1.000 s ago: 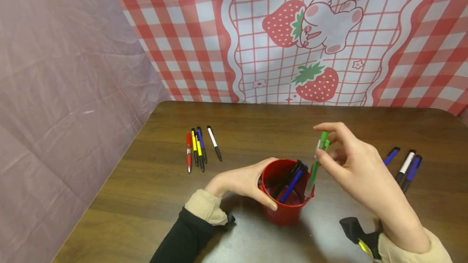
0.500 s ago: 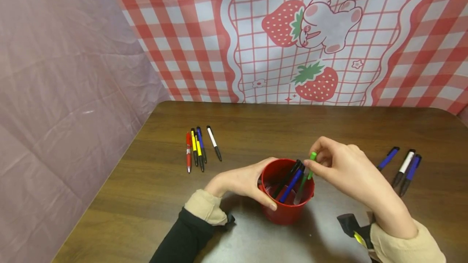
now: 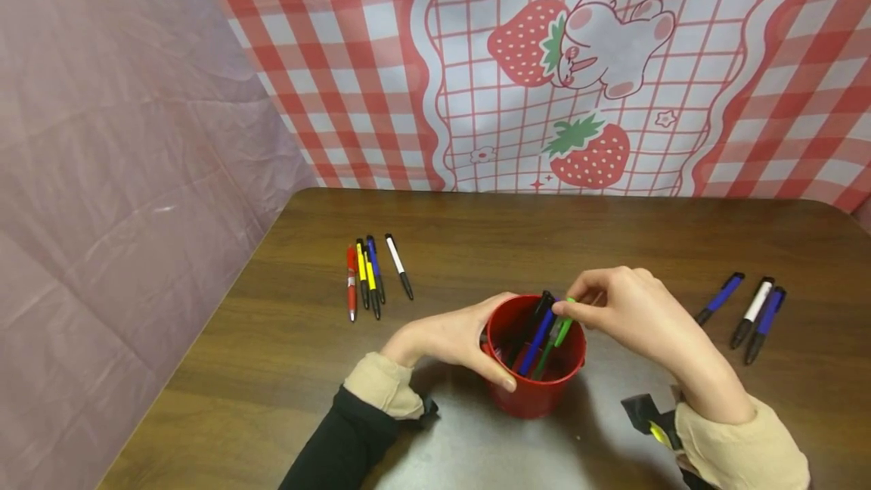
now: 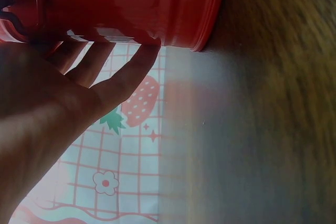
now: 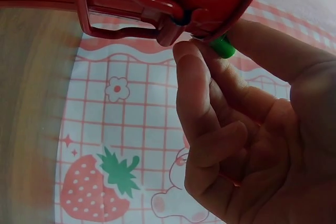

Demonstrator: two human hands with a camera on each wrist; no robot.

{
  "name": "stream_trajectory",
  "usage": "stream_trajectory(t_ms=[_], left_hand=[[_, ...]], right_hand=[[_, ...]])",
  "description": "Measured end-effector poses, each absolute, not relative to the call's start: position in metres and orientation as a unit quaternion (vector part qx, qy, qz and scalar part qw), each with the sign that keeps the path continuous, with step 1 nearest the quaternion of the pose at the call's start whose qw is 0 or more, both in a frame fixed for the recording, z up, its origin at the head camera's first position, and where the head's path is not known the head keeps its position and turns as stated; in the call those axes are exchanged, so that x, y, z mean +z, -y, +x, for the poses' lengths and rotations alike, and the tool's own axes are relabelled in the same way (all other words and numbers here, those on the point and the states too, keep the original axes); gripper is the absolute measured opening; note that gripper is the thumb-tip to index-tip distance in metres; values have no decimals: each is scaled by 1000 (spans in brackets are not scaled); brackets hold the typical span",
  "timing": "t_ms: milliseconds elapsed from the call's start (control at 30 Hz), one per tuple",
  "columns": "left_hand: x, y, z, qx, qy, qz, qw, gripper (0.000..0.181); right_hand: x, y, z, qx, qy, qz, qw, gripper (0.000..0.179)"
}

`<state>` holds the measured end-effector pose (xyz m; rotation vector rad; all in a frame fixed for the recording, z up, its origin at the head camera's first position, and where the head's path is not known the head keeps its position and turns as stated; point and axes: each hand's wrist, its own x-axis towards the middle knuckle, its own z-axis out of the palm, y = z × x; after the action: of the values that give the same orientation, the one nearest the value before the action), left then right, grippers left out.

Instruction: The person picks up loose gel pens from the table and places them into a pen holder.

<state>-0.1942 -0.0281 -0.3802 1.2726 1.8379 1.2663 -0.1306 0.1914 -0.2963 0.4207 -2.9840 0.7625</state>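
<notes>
A small red bucket (image 3: 525, 399) stands on the table. My left hand (image 3: 452, 335) grips its left side, the thumb along the front and the fingers reaching round behind, as the left wrist view shows. A blue pen (image 3: 537, 343) and a black pen (image 3: 543, 301) lean inside it. Beside them a green pen (image 3: 563, 333) slants into the bucket. My right hand (image 3: 636, 312) pinches its top end between thumb and index finger at the right rim. In the right wrist view the green end (image 5: 224, 49) pokes past the rim near my fingertips.
At the left lie a red pen (image 3: 351, 282), two yellow pens (image 3: 361, 267), a blue pen (image 3: 376, 267) and a white pen (image 3: 398, 266). Two blue pens (image 3: 723, 296) and a white pen (image 3: 754, 307) lie right. A checked cloth (image 3: 476, 82) hangs behind the wooden table (image 3: 272, 399).
My right hand has moved left and down, lowering the green pen from the right rim into the bucket, alongside the blue pen. The left hand and bucket have stayed put.
</notes>
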Motion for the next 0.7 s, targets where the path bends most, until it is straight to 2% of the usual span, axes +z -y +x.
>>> stream_trajectory(t_ms=[700], left_hand=[[-379,28,-193,459,-703,476,263,84]], right_hand=[[-301,-195,-135,268,954,130,-31,32]])
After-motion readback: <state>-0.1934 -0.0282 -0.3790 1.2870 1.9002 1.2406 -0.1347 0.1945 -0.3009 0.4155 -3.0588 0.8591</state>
